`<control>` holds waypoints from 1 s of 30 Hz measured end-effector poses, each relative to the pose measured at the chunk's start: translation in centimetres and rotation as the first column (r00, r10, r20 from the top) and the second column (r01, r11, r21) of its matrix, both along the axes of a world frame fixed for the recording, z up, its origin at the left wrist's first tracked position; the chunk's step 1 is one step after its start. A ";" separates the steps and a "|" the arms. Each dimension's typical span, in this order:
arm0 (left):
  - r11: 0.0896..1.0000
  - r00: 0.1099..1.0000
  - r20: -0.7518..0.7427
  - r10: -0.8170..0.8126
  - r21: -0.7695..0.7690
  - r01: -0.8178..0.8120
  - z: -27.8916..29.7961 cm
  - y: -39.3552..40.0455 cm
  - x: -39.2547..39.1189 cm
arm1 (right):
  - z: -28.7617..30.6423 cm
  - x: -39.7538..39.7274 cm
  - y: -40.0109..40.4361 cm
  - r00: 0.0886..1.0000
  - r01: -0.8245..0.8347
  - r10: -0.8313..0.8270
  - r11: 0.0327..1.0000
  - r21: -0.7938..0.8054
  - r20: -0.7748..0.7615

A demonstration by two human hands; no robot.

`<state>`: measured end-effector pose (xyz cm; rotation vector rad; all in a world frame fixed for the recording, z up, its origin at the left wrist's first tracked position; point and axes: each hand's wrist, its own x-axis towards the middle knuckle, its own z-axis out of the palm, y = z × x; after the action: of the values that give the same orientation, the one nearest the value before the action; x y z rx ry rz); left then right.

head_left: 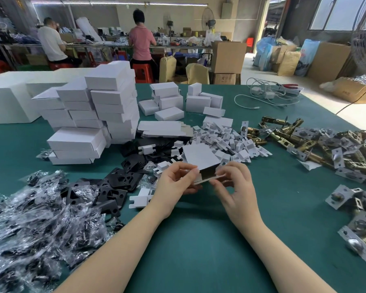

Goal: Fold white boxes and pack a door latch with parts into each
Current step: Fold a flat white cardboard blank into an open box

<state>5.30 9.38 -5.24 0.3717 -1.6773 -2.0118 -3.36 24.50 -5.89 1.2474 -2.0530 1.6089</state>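
I hold a half-folded white box up over the green table, both hands on its near end. My left hand curls round the box's left side, thumb and fingers pinching the edge. My right hand pinches the flap on the right side with thumb and forefinger, the other fingers loosely bent below. The box's open end shows dark inside.

Taking the box as the mark: just behind it lies a heap of small white card inserts, and behind that a flat stack of unfolded blanks. Far left of the box stand stacks of finished white boxes. To its left, near my left wrist, lie black plates, and further left a pile of clear bags of parts. Right of the box, well apart, lie the brass door latches.
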 end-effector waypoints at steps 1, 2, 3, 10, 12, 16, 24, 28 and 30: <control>1.000 1.000 0.006 -0.008 0.010 0.008 0.1 0.1 0.0 | 0.0 0.0 0.0 1.000 0.002 -0.001 1.000 -0.018 0.031; 1.000 1.000 0.012 -0.013 0.008 0.013 0.1 0.1 -0.1 | 0.1 0.0 0.1 0.998 0.005 -0.004 1.000 -0.023 0.059; 1.000 1.000 0.016 -0.018 -0.004 0.018 0.1 0.1 -0.1 | 0.1 0.0 0.1 0.996 0.005 -0.003 1.000 -0.018 0.085; 0.998 0.999 0.002 -0.049 -0.029 0.049 0.0 0.1 0.2 | 0.0 -0.3 0.1 0.993 -0.024 0.025 1.000 -0.003 0.114; 1.000 1.000 -0.013 -0.021 -0.022 0.021 -0.1 0.1 0.1 | 0.1 -0.3 0.2 0.995 -0.051 0.053 0.998 -0.021 0.088; 0.999 1.000 -0.013 0.015 -0.029 -0.016 -0.2 -0.1 0.0 | 0.0 -0.4 0.4 1.000 0.009 -0.008 0.999 0.049 -0.018; 0.994 1.000 -0.016 0.020 -0.107 -0.022 -0.6 -0.3 -0.1 | 0.2 -0.2 0.4 0.985 0.066 -0.044 0.989 0.129 -0.168; 0.998 1.000 0.004 -0.002 -0.056 0.002 -0.5 -0.5 -0.1 | 0.4 -0.4 0.8 0.996 -0.029 0.036 0.996 0.090 -0.076; 0.998 0.999 0.008 -0.042 -0.043 0.042 -0.3 -0.5 0.1 | 0.4 -0.4 0.8 0.999 -0.019 0.022 0.998 0.063 -0.046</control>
<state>5.36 8.85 -5.59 0.3313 -1.7432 -2.0031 -3.75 25.31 -5.45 1.3191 -2.0838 1.5199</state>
